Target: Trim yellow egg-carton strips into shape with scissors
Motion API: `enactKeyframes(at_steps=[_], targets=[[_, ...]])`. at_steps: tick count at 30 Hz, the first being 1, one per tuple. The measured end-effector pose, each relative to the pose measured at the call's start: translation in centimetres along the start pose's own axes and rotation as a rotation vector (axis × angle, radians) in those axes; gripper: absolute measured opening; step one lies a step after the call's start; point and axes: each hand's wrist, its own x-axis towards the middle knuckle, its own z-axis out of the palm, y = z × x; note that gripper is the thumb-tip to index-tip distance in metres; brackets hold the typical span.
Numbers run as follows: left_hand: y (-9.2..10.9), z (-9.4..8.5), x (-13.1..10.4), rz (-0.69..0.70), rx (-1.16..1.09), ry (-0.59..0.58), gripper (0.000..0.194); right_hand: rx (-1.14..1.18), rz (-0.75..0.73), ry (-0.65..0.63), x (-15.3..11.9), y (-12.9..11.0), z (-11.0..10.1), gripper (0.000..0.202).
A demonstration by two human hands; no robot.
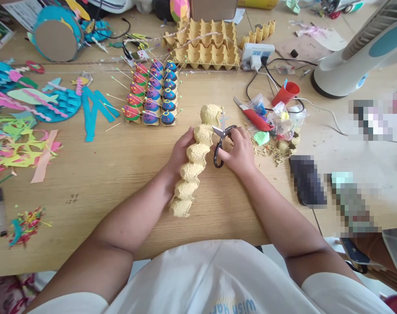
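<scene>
My left hand [182,150] is closed on the left side of a strip of yellow egg carton [190,168], a single row of several bumpy cups slanting away from me. Its fingers are partly hidden behind the strip. In my right hand [240,150] is a pair of small scissors [219,137] with black handles, thumb and fingers around the loops. The blades look parted and point at the strip's right edge near its far end. Whether they touch the carton I cannot tell.
Painted egg-carton caterpillars [151,93] with stick feelers stand beyond the strip. Behind are uncut egg trays [205,43] and a power strip [257,51]. To the right lie a red-handled knife [255,117], a red cup [286,93], carton scraps [285,146] and a fan [345,65]. Paper cuttings [25,148] cover the left.
</scene>
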Motion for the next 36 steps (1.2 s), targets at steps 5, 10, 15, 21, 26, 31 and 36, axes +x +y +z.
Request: enactKeyframes(at_steps=[5,10,15,21,26,31,36], targets=[[-0.5,0.1,-0.2,-0.01,-0.01,-0.003,0.047,-0.044,0.001,0.058,0.1,-0.1,-0.1,0.033],[-0.7,0.8,-0.6,0.005,-0.011,0.006,0.046,-0.063,0.028,0.082,0.2,-0.2,-0.2,0.028],[-0.8,1.4,-1.0,0.05,0.002,-0.014,0.049,-0.091,0.055,0.083,0.3,-0.4,-0.4,0.023],[-0.9,1.8,-1.1,0.084,-0.03,-0.063,0.051,-0.093,0.098,0.077,0.6,-0.3,-0.7,0.017],[-0.7,2.0,-0.9,0.068,-0.064,-0.049,0.05,-0.069,0.108,0.066,0.7,0.0,-0.6,0.018],[-0.6,1.9,-1.0,0.033,-0.07,-0.029,0.048,-0.085,0.114,0.053,0.7,0.0,-0.7,0.018],[-0.5,2.0,-1.2,0.039,-0.062,-0.03,0.043,-0.096,0.161,-0.012,0.8,-0.1,-0.9,0.021]])
